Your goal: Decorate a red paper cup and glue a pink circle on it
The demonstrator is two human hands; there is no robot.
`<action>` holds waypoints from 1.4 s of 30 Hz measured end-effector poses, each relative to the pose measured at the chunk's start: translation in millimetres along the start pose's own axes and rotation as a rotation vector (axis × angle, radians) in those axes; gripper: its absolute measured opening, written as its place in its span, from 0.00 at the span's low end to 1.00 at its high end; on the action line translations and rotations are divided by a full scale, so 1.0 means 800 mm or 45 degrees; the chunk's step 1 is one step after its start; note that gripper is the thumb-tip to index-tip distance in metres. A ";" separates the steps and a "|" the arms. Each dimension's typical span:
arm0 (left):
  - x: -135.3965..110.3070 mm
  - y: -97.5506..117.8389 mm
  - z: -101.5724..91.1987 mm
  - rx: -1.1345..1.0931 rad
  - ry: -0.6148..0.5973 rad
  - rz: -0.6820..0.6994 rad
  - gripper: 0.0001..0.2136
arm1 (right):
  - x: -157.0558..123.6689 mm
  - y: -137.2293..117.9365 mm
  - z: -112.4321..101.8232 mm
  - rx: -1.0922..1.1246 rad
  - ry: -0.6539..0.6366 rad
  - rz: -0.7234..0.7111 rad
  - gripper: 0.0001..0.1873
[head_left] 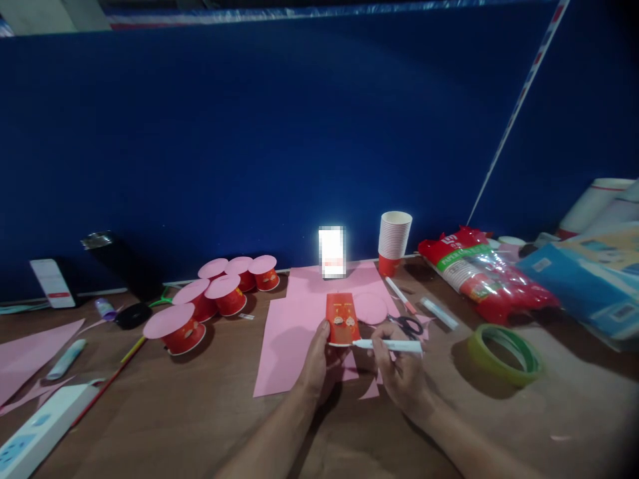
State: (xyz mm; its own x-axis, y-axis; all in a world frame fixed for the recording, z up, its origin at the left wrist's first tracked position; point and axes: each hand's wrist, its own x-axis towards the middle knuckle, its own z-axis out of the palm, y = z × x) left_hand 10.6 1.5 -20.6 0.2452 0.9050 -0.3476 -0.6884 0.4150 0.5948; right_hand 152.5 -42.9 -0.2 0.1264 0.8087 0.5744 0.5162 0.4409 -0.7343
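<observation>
My left hand (317, 359) is closed around a red paper cup (342, 309) with gold print, its white rim toward me. In my right hand (402, 376) is a white marker pen (397, 345), its tip at the cup's rim; whether it touches cannot be made out. Beneath the cup lie pink paper sheets (287, 342) and a pink paper disc (370, 308). Black-handled scissors (410, 324) lie just beyond my right hand, partly hidden by it. Small pink offcuts (370, 390) are scattered between my forearms.
Several red cups topped with pink discs (227, 294) stand left. A lit phone (332, 253) leans on the blue partition beside stacked cups (395, 234). At right are a tape roll (506, 354) and a red cup package (486, 273); at left, a power strip (54, 422) and black bottle (122, 263).
</observation>
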 end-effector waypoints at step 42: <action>-0.010 0.002 0.012 0.042 -0.243 0.037 0.16 | 0.003 -0.014 0.000 0.003 -0.020 -0.035 0.09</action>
State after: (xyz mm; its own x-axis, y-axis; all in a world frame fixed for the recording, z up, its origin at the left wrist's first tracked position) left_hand 13.7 -4.2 -9.8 0.3526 0.9167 -0.1878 -0.6753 0.3882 0.6271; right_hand 147.1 -46.1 9.7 0.0987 0.8023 0.5886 0.5172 0.4640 -0.7192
